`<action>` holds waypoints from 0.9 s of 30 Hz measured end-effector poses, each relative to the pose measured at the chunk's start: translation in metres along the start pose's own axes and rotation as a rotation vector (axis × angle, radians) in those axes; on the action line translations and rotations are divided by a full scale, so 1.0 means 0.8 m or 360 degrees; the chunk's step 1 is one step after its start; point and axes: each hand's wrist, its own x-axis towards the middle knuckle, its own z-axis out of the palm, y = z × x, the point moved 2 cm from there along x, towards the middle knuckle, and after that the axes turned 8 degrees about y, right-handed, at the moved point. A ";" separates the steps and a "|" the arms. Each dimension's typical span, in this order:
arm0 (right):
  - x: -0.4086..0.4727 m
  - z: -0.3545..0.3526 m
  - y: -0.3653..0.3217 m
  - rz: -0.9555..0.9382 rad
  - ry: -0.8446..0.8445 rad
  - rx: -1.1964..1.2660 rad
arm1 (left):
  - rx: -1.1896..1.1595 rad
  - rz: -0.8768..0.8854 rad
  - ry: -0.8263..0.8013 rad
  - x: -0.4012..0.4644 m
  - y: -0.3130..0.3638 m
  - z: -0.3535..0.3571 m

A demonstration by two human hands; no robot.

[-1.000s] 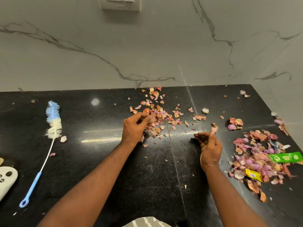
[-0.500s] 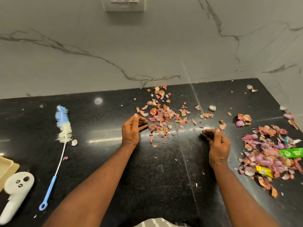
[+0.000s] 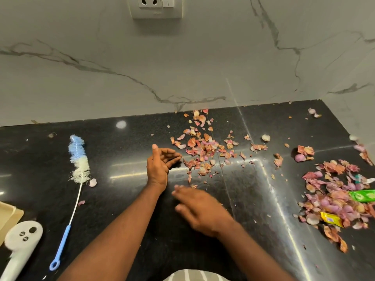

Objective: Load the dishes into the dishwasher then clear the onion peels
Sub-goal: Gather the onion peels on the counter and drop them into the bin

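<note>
Left hand (image 3: 160, 165) cupped loosely, empty, at 9 o'clock of centre onion peels (image 3: 203, 151); right hand (image 3: 199, 210) blurred, grip unclear. Peels uncleared; bigger heap (image 3: 336, 195) at 3 o'clock. Dishwasher unseen.

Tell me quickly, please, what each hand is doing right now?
Left hand: open, palm cupped beside the onion peels, holding nothing visible.
Right hand: motion-blurred; open or closed cannot be told.
</note>
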 end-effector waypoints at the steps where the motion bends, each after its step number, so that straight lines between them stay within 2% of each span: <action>1: 0.003 0.020 -0.017 -0.0152 -0.0132 -0.0111 | -0.0058 -0.0040 0.0017 0.002 0.001 -0.001; 3: 0.002 0.047 -0.030 -0.0238 -0.0298 -0.0316 | -0.0157 -0.0130 0.0047 0.007 0.004 -0.004; 6: -0.008 0.054 -0.021 -0.0155 -0.0301 -0.0459 | -0.0198 -0.0176 0.0059 0.007 0.006 -0.008; 10: -0.007 0.025 0.022 0.0254 -0.0162 -0.0481 | -0.0130 -0.0118 0.0065 0.006 0.003 -0.005; 12: -0.005 0.005 0.040 0.0393 -0.0052 -0.0357 | -0.0058 -0.0061 0.0051 0.006 0.000 -0.002; 18: -0.003 -0.048 0.060 0.0328 0.0643 0.0464 | 0.0157 0.0066 0.0022 0.006 -0.008 -0.004; 22: 0.006 -0.099 0.111 0.0768 0.1166 0.0669 | 0.0218 0.0107 0.0014 0.003 -0.009 -0.005; 24: 0.014 -0.134 0.155 0.0901 0.1293 0.0492 | 0.0237 0.0122 0.0022 0.001 -0.009 -0.005; 25: 0.020 -0.149 0.180 0.0942 0.1243 0.0316 | 0.0256 0.0131 0.0025 0.001 -0.009 -0.004; 27: 0.034 -0.173 0.231 0.1075 0.0954 -0.0028 | 0.0308 0.0152 0.0013 -0.002 -0.009 -0.003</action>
